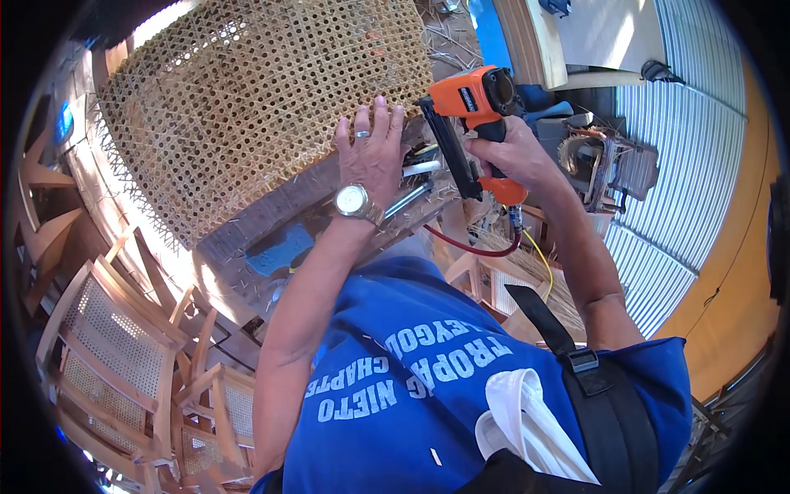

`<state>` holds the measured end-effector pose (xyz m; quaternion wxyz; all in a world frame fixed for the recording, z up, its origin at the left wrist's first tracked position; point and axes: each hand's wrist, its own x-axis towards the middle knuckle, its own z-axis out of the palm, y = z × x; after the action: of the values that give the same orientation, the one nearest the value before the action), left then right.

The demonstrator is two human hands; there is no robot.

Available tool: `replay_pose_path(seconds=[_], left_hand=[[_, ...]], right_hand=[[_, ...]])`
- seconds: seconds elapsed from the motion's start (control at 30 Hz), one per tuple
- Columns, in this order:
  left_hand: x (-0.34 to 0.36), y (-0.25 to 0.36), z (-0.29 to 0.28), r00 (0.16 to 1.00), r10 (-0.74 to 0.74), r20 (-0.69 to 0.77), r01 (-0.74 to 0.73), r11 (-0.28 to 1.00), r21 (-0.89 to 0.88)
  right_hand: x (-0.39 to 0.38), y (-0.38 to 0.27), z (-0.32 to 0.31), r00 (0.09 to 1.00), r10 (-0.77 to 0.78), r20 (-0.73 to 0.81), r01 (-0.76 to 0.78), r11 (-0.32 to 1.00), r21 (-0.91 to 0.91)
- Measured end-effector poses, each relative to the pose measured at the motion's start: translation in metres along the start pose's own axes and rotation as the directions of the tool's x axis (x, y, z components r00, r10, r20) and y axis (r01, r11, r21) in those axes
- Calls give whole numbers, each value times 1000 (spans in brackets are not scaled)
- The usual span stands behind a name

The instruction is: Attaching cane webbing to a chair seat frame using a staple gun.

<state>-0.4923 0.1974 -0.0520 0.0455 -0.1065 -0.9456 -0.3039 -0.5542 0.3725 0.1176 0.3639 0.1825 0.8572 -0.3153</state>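
A large sheet of woven cane webbing (263,99) lies over the workbench in front of me. My left hand (372,152) rests on its near right edge with the fingers stretched out flat, holding nothing. In my right hand (514,156) is an orange and black pneumatic nail gun (471,92), gripped by its handle. The gun's nose is close to the right edge of the webbing, near my left fingertips; whether it touches the webbing I cannot tell. A dark red air hose (477,249) runs from the base of its handle.
Wooden chairs with cane panels (111,354) crowd the lower left. Metal tools (409,200) lie at the bench's near edge, beside a blue patch (281,249). A dusty machine (597,165) stands at the right, before corrugated sheeting (683,156). Cane scraps (448,41) litter the far bench.
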Motion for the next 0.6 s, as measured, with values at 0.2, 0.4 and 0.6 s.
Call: replay_pose_path(seconds=[0.2,0.4,0.6], left_hand=[[2,-2,8,999,38,-28,-35,996,83],[6,-4,10,998,55,-28,-53,997,56],[5,-5,12,998,52,-35,-50,997,52]], right_hand=[[11,1,0,996,8,85,-11,999,38],[17,-11,0,989,6,145,-4,1000,-14],[20,-12,-3,986,13,168,-25,997,70]])
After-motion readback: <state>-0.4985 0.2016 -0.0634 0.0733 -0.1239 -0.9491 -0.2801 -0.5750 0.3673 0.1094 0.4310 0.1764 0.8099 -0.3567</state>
